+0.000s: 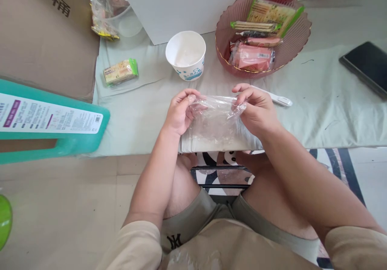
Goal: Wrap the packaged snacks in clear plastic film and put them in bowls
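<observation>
A thin clear plastic bag [216,120] hangs stretched between my two hands, just above the front edge of the covered table. My left hand [183,110] pinches its upper left corner between thumb and fingers. At the upper right corner, my right hand [255,108] grips the film the same way. Behind the bag stands a white paper cup [186,56] with a blue print, upright. Partly hidden by my right hand, a white plastic utensil [279,98] lies on the cloth; its kind I cannot make out.
A pink ribbed bowl [223,54] at the back holds several wrapped snacks. One wrapped cracker pack [121,72] lies left of the cup. A clear tub [130,21] stands behind it. At left are a teal plastic container [104,118] and a cardboard box [54,40]; at right, a black phone [367,66].
</observation>
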`<state>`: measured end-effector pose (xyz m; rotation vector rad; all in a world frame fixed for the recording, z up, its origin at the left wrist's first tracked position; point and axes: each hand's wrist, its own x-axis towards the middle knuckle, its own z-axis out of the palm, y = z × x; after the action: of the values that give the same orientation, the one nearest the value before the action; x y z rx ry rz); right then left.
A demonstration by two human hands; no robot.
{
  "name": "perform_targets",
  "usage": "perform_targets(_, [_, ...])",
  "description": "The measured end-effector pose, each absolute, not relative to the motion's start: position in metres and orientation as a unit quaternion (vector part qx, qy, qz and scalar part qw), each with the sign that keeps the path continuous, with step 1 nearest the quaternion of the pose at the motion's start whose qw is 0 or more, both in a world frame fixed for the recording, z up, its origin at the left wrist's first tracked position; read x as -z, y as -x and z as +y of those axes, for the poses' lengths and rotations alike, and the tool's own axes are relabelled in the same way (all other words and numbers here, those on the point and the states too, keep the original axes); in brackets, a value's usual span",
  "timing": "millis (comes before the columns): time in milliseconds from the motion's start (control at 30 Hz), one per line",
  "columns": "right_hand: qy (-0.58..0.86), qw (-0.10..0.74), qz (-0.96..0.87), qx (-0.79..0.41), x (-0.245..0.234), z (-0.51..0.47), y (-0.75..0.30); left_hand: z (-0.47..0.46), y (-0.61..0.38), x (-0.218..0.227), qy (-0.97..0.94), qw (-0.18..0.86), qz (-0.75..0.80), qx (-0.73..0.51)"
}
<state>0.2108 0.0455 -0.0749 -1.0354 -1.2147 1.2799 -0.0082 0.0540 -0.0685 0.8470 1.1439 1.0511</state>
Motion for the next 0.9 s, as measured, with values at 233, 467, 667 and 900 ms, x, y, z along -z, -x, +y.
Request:
perform_targets(233, [0.433,0.489,-0.589,-0.476,0.077,0.046,-0.212,0.05,0.006,0.059,-0.361,0.685,0.496,-0.393])
perform_targets(467, [0.414,0.369,-0.744,-0.374,0.074,0.043,-0.222,0.051,0.008,0.064,-0.373,0.642,0.537,-0.401])
perform_targets(667, [0.357,0.349,-0.783,-0.371,0.076,0.042,-0.227,0.052,0.01,0.062,-0.38,0.631,0.553,-0.389])
perform_targets(900, [0.381,0.454,-0.72,-0.361,0.068,0.035,-0.219,0.053,0.011,0.064,-0.366,0.639,0.545,-0.402])
